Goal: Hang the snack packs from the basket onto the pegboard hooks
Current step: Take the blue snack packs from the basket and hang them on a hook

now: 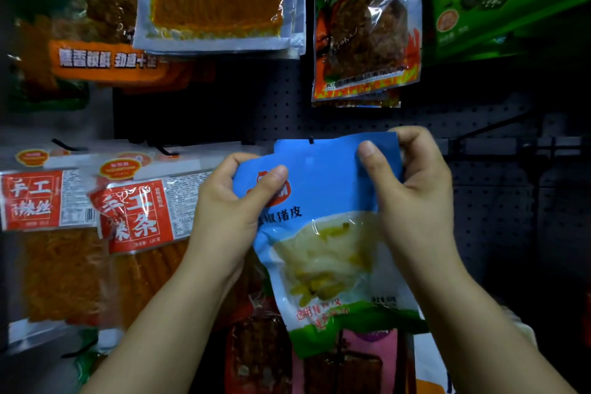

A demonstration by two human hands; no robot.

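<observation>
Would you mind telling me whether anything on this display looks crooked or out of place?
Yes: the red-labelled pack left of the left hand hangs tilted and overlaps its straighter neighbour. The blue pack, pinched at its top corners by both hands, right hand included, also sits slightly askew at the hook.

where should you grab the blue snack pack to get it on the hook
Grip the blue snack pack at its flat top band, one hand at each upper corner, coming from the sides, as the left hand and right hand do now. The band is thin and flat, and this leaves the middle free where the hook tip shows at the top edge; the bulky filling hangs below.
</observation>
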